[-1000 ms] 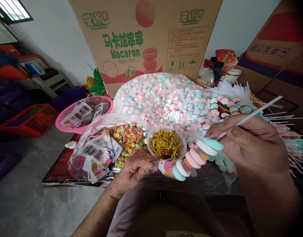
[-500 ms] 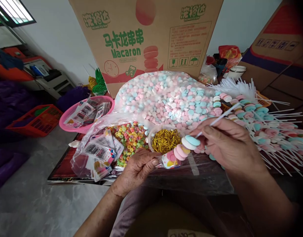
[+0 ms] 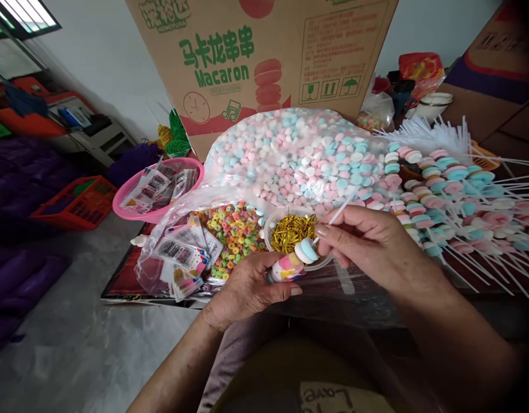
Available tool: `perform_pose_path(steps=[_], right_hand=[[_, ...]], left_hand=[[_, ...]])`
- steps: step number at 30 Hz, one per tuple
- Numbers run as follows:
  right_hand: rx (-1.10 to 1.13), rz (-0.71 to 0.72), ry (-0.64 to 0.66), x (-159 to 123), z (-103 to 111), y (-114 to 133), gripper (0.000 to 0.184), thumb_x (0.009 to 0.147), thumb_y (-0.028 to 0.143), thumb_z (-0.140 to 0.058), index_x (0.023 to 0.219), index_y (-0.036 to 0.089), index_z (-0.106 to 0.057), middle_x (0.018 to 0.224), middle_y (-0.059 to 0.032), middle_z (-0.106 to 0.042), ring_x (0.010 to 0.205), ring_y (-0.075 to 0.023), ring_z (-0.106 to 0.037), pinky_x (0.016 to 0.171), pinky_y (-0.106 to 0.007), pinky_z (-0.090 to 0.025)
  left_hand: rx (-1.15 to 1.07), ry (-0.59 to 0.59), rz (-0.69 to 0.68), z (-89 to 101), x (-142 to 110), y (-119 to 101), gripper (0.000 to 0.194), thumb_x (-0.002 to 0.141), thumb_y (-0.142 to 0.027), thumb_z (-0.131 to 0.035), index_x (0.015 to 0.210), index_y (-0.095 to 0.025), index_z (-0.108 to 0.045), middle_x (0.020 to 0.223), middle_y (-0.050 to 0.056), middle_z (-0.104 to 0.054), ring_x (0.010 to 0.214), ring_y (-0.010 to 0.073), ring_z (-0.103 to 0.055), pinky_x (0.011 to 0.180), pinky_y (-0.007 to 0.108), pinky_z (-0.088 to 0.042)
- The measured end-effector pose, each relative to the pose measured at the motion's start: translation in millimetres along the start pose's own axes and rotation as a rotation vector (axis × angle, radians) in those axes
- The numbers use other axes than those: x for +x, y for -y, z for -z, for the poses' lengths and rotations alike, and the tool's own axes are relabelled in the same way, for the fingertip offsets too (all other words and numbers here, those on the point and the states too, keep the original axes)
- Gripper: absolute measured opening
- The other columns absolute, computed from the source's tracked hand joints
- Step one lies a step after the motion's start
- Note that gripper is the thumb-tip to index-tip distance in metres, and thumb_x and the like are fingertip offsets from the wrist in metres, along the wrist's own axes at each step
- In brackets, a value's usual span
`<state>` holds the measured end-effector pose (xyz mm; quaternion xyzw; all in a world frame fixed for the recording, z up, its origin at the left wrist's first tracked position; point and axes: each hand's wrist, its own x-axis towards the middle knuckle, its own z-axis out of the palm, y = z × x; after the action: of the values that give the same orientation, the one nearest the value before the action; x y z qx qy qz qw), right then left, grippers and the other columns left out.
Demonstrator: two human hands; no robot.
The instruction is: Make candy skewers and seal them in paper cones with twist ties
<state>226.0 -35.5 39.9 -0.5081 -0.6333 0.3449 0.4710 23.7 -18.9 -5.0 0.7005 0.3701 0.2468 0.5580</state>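
My left hand (image 3: 251, 284) is closed round a small printed clear bag (image 3: 287, 267). Out of the bag's mouth sticks a marshmallow skewer (image 3: 306, 251), its blue and white discs showing and the rest inside the bag. Between the thumb and fingers of my right hand (image 3: 359, 238) is the skewer's white stick (image 3: 339, 211). Just behind the hands stands a round tub of gold twist ties (image 3: 292, 231). Left of the tub, colourful ring-shaped cereal (image 3: 234, 232) lies on clear plastic, with a pile of printed bags (image 3: 182, 255) beside it.
A large clear sack of pastel marshmallows (image 3: 286, 155) leans before a cardboard box (image 3: 264, 63). At right lie many finished skewers (image 3: 445, 195), sticks pointing rightward. A pink basket (image 3: 137, 213) holds more printed bags. An orange crate (image 3: 81, 206) sits on the floor at left.
The skewer has gone deeper into the bag; the pink discs are now covered. My right hand has moved left, closer to my left hand, whose grip now wraps the bag. The view has shifted slightly.
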Motion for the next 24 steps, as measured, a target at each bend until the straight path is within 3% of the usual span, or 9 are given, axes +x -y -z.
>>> perform_pose_path(steps=[4,7,11,13,16,18,20,24], right_hand=[[0.079,-0.007,0.09,-1,-10,-7,0.025,0.083,0.031,-0.058,0.061,0.018,-0.058,0.052,0.0032,-0.055,0.044,-0.0078,-0.048,0.043,-0.02,-0.039],[0.04,-0.019,0.146,-6,-24,-14,0.026,0.082,0.033,-0.058,0.061,0.018,-0.06,0.055,0.0014,-0.057,0.052,-0.0105,-0.052,0.046,-0.021,-0.04],[-0.105,-0.089,0.229,-7,-32,-21,0.022,0.081,0.031,-0.055,0.066,0.017,-0.064,0.06,-0.0004,-0.06,0.054,-0.0119,-0.052,0.048,-0.023,-0.04],[-0.103,-0.084,0.277,-6,-27,-24,0.023,0.081,0.031,-0.054,0.067,0.016,-0.064,0.06,-0.0005,-0.06,0.056,-0.0122,-0.052,0.05,-0.023,-0.04],[0.03,-0.117,0.228,-4,-14,-27,0.025,0.082,0.036,-0.056,0.068,0.016,-0.063,0.057,0.0008,-0.055,0.054,-0.0107,-0.049,0.048,-0.022,-0.037],[0.109,-0.154,0.18,-3,-10,-29,0.027,0.083,0.039,-0.057,0.07,0.016,-0.063,0.055,0.0022,-0.051,0.049,-0.009,-0.044,0.044,-0.021,-0.034],[0.111,-0.139,0.208,-4,-13,-30,0.03,0.084,0.041,-0.055,0.067,0.016,-0.06,0.053,0.0029,-0.048,0.047,-0.0081,-0.041,0.043,-0.021,-0.032],[-0.138,0.083,0.211,-7,-35,-33,0.038,0.086,0.035,-0.049,0.054,0.018,-0.043,0.051,0.0032,-0.041,0.049,-0.008,-0.037,0.046,-0.022,-0.03]], left_hand=[[-0.178,0.065,0.046,3.4,2,2,0.031,0.069,-0.035,-0.075,0.086,-0.012,-0.062,0.071,-0.003,-0.049,0.066,0.0093,-0.041,0.062,0.02,-0.034],[-0.32,0.113,0.032,-4.1,8,5,0.029,0.07,-0.035,-0.073,0.087,-0.014,-0.062,0.073,-0.002,-0.053,0.067,0.0098,-0.045,0.066,0.021,-0.037],[-0.239,0.049,0.011,-16.0,16,3,0.033,0.07,-0.037,-0.074,0.093,-0.015,-0.065,0.082,0.001,-0.061,0.079,0.0148,-0.053,0.077,0.026,-0.041],[-0.183,-0.003,0.021,-15.0,18,0,0.044,0.063,-0.038,-0.079,0.098,-0.015,-0.064,0.086,0.002,-0.062,0.081,0.0165,-0.055,0.077,0.027,-0.042],[-0.335,0.1,0.061,-3.7,12,-1,0.069,0.061,-0.042,-0.08,0.121,-0.021,-0.053,0.092,0.003,-0.062,0.075,0.0143,-0.055,0.069,0.026,-0.044],[-0.432,0.192,0.089,3.3,4,3,0.057,0.072,-0.046,-0.072,0.119,-0.019,-0.054,0.09,0.004,-0.063,0.075,0.0134,-0.057,0.07,0.025,-0.044],[-0.498,0.24,0.131,4.0,-4,11,0.04,0.081,-0.047,-0.061,0.102,-0.013,-0.06,0.084,0.006,-0.064,0.074,0.0142,-0.061,0.068,0.025,-0.045],[-0.736,0.203,0.228,-10.4,-12,27,0.04,0.08,-0.051,-0.061,0.092,-0.014,-0.054,0.07,0.004,-0.062,0.051,0.0114,-0.059,0.047,0.02,-0.042]])
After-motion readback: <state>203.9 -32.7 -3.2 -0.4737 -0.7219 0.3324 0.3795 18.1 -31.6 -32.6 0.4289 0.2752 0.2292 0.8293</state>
